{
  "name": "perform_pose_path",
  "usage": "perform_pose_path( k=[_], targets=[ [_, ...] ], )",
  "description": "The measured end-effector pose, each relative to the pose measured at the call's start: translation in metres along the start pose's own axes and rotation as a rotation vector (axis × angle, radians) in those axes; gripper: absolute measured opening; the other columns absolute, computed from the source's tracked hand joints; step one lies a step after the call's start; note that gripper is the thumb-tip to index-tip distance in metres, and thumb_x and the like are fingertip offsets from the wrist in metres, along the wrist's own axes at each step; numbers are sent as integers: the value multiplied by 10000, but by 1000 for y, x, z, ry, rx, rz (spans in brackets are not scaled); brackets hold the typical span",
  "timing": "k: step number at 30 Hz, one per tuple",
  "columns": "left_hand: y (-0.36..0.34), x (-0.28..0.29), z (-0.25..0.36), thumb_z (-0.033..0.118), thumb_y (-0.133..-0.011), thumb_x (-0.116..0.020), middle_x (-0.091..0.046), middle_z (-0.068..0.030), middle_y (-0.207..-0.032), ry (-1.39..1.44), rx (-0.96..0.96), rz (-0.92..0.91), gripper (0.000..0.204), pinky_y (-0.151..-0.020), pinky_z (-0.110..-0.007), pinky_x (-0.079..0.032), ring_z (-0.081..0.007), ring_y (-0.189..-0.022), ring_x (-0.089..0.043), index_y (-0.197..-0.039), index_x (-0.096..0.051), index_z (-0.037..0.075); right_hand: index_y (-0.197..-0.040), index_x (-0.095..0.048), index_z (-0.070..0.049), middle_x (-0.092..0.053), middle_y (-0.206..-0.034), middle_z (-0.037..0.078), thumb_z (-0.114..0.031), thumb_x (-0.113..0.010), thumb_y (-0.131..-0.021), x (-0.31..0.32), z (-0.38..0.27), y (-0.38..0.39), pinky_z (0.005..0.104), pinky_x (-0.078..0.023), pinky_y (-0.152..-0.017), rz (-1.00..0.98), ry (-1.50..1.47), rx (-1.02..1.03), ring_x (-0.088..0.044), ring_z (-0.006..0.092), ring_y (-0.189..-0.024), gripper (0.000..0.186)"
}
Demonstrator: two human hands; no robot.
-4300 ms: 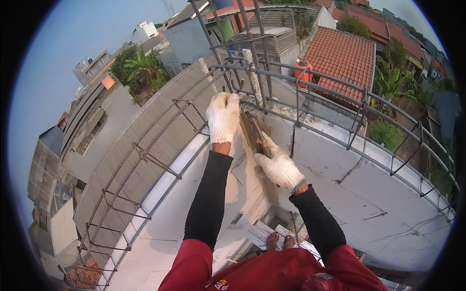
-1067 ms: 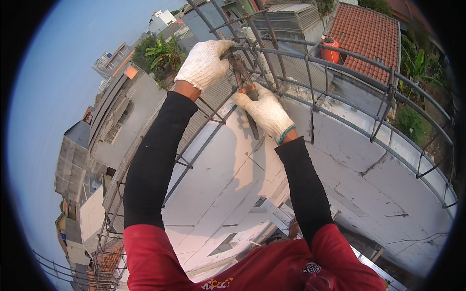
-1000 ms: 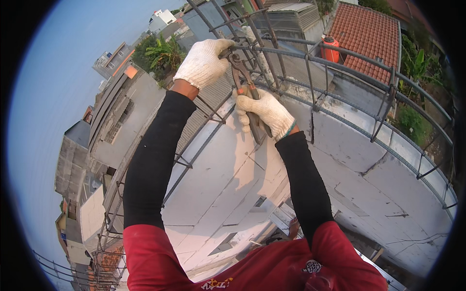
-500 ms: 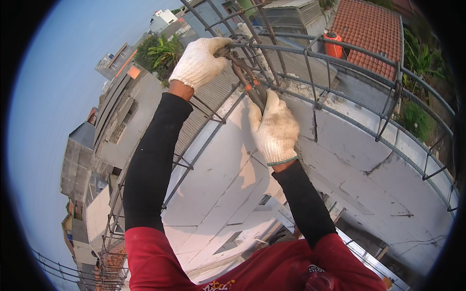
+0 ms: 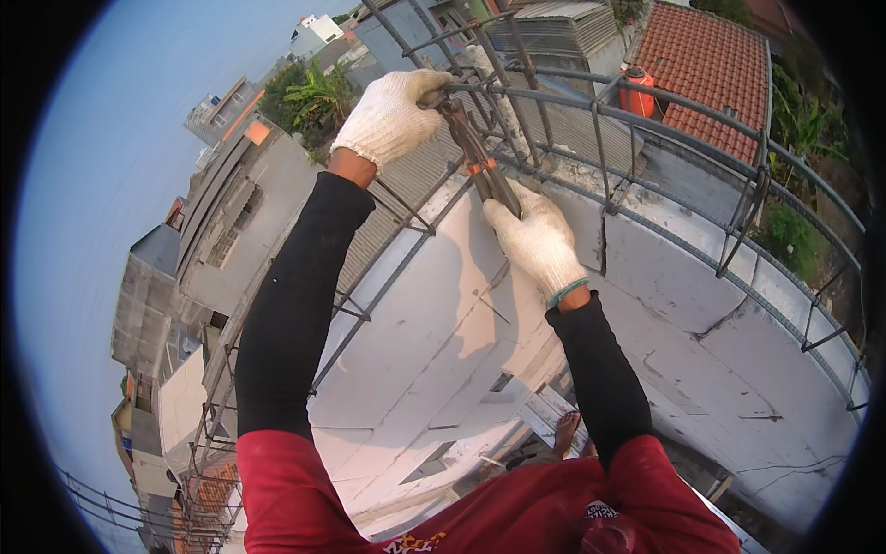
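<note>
My left hand (image 5: 388, 120), in a white knitted glove, is closed on the steel rebar cage (image 5: 535, 94) at upper centre, its fingertips partly hidden near the jaws of a long cutting or nipping tool (image 5: 478, 164). The tool has dark metal handles with orange bands and points up toward the bars. My right hand (image 5: 535, 245), gloved too, is closed around those handles, below and right of my left hand. Vertical bars and a pale rough post (image 5: 508, 125) rise just behind the tool; whether the jaws grip a bar or wire is hard to tell.
White block walls (image 5: 683, 286) meet below the cage, with rebar running along their tops. My bare foot (image 5: 565, 432) shows on pale planks (image 5: 544, 411) far below. Beyond lie a corrugated roof (image 5: 411, 171), a red tiled roof (image 5: 711, 65), an orange tank (image 5: 637, 92), trees and buildings.
Since the oldest frame both hands and the tool have moved up to the top bars. Over the last second the handles have drawn together and my right hand has shifted right and down.
</note>
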State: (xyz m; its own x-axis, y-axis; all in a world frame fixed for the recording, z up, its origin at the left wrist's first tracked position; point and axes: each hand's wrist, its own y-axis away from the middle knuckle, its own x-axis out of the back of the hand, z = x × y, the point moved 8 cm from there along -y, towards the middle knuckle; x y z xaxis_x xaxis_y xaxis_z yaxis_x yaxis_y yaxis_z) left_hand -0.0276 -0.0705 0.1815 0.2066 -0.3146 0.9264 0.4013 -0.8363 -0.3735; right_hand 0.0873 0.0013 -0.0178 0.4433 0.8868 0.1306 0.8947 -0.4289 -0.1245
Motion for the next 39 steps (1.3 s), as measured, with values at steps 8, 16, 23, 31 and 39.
perform_pose_path(
  k=[8,16,23,31,39],
  targets=[
    [1,-1,-4,140,-811,-647,-729,-239,-1293,76,28,-32,628,-1045,-407,-555,-348,-1224,-709,-1423,-635,-1,-1655,-349,-72,-646,-1331,127,-115,-658,-942,-17,-8,12,390,-678,-795,-374,-864,-126,-750,312,-1031,778],
    [1,-3,-7,139,-823,-645,-721,-244,-1310,112,29,-43,623,-1065,-406,-543,-346,-1247,-697,-1429,-626,-5,-1645,-388,-75,-682,-1209,94,-132,-625,-963,-1,0,-3,329,-641,-723,-294,-605,-72,-757,240,-927,724],
    [-1,-4,-10,139,-832,-652,-717,-245,-1323,98,25,-27,613,-1070,-410,-547,-349,-1259,-693,-1429,-631,-1,-1613,-472,-142,-693,-1108,67,-216,-601,-1009,7,-6,-6,316,-543,-763,26,-114,56,-639,155,-865,622],
    [1,-4,-10,151,-840,-663,-715,-243,-1331,83,36,-53,615,-1061,-409,-557,-342,-1262,-696,-1436,-628,3,-1538,-544,-195,-716,-1299,207,-305,-534,-1037,0,-9,-6,466,-488,-1086,140,112,106,-671,391,-1246,512],
    [2,-3,-10,158,-840,-679,-724,-233,-1314,105,14,-27,620,-1054,-399,-562,-328,-1254,-701,-1440,-628,9,-1558,-461,-34,-696,-953,62,-236,-560,-1094,-12,0,-13,283,-557,-666,-215,-508,92,-675,122,-780,516]
  ],
)
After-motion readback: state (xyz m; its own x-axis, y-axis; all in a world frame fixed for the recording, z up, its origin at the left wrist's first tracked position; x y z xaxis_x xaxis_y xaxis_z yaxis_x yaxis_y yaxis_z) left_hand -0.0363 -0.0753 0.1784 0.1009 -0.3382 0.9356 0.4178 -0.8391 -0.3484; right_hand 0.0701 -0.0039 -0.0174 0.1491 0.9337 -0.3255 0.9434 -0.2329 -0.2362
